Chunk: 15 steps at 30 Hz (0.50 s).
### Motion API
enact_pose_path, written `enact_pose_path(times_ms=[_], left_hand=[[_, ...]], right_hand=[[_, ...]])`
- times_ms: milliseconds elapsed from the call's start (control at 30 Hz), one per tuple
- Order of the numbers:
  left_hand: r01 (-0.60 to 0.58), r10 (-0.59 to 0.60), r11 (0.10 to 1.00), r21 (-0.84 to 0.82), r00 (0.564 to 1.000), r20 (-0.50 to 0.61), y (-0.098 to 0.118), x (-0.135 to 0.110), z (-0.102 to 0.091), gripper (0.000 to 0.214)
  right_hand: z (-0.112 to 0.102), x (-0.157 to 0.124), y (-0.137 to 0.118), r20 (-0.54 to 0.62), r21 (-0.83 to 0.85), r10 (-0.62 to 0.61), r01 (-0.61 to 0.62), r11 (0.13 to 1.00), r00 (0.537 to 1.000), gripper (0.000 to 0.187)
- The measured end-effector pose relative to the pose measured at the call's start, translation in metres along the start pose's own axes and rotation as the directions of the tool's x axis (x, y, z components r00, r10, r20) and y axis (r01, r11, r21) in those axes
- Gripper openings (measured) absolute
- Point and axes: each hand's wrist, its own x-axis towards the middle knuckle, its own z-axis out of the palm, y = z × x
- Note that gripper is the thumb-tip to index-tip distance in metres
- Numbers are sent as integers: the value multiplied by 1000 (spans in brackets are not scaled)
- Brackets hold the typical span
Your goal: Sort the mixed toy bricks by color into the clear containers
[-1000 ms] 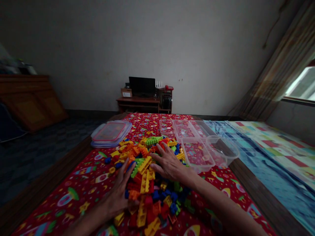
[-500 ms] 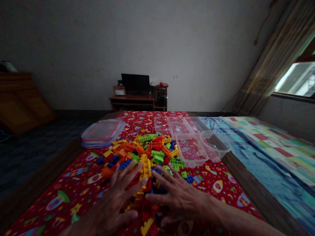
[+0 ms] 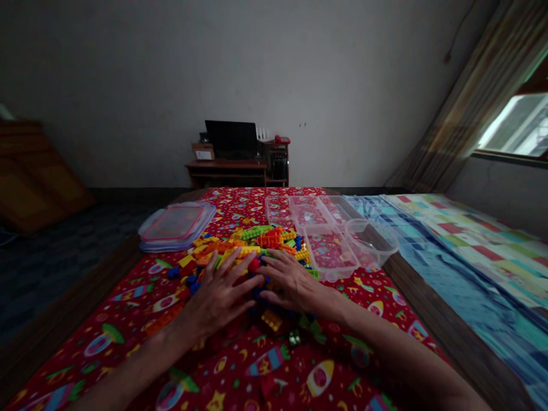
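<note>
A red patterned cloth [image 3: 237,394] covers the wood-edged surface [image 3: 456,339]. Nearest lie a few loose bricks [image 3: 272,321], just below the right hand [image 3: 295,282]. It and the left hand [image 3: 216,302] rest on a heap of coloured bricks [image 3: 270,240]: the left grip spread wide, the right open and loosely curved, neither visibly clasping anything. The heap runs on between stacked lids [image 3: 176,222] at left and clear containers [image 3: 334,273] at right. Farther off, a dark monitor [image 3: 231,138] stands before a pale wall [image 3: 342,85].

From here I can't make out the blocks [image 3: 269,238] beneath the left hand [image 3: 220,291] and right hand [image 3: 293,281]; window [image 3: 520,127], curtain [image 3: 464,108] and cabinet [image 3: 36,180] run out of my view.
</note>
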Motion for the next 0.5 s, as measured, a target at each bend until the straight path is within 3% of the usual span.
enact_pose_path(times_ms=[133, 233, 367, 500], left_hand=[[186, -183, 979, -86, 982, 39, -22, 23, -5, 41], [299, -297, 935, -191, 954, 41, -35, 21, -12, 45], [376, -378, 906, -193, 925, 28, -49, -16, -20, 45], [416, -412, 896, -154, 909, 58, -60, -72, -17, 51]], right_hand=[[-17, 11, 7, -76, 73, 19, -14, 997, 997, 39], [-45, 2, 15, -150, 93, 110, -97, 991, 982, 37], [-83, -49, 52, -305, -80, 266, -303, 950, 914, 38], [-99, -125, 97, -282, -372, 439, -519, 770, 853, 33]])
